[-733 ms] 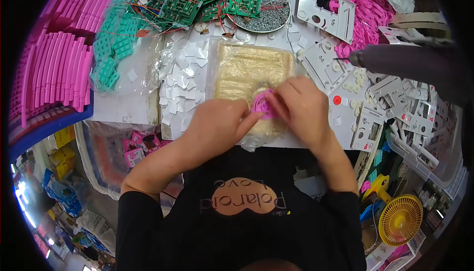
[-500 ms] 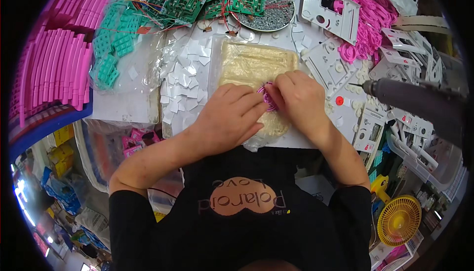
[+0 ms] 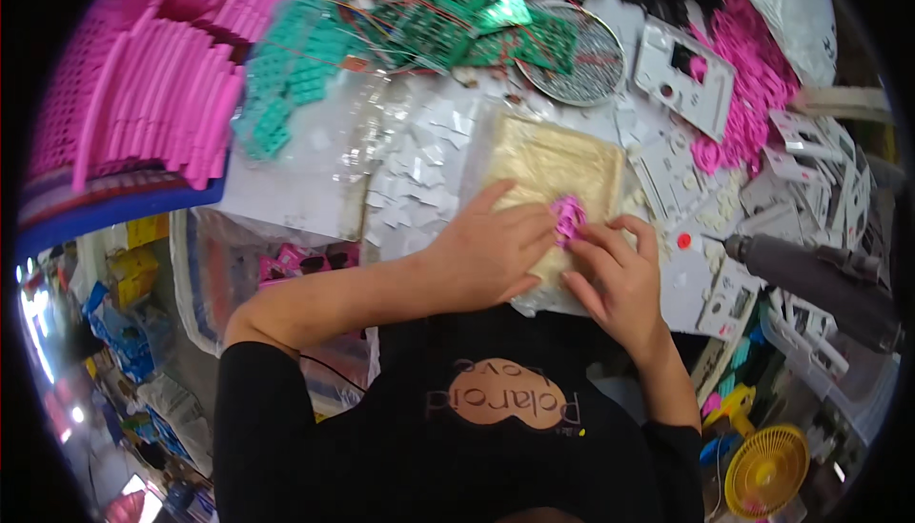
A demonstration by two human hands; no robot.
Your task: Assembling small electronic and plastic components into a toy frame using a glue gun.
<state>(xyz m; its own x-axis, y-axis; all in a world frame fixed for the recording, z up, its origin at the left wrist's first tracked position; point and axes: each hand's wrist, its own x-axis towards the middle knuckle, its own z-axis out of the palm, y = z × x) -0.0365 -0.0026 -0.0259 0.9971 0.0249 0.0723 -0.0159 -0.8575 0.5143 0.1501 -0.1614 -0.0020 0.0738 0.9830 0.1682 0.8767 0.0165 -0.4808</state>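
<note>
A cream, flat pad (image 3: 553, 150) wrapped in clear plastic lies before me on the worktable. On it is a small pink plastic piece (image 3: 569, 218) with an openwork, roundish look; its exact kind is blurred. My left hand (image 3: 496, 249) reaches over the pad from the left, fingertips pressed on the left side of the pink piece, thumb nearer my body. My right hand (image 3: 620, 280) is at the pad's lower right corner. Its fingers are bent but apart, and the fingertips come close to the pink piece; whether they touch it I cannot tell.
A dark power screwdriver (image 3: 810, 280) juts in from the right, near a red round part (image 3: 683, 240) and white cassette-shaped panels (image 3: 684, 78). Green circuit boards with wires (image 3: 448, 9) heap at the back by a round speckled dish (image 3: 600, 61). Pink panels (image 3: 162, 104) stack left.
The whole view has shifted, so the table sits further right and lower. My right hand's fingers have spread away from the pink piece, which is now more exposed. My left fingers remain on it.
</note>
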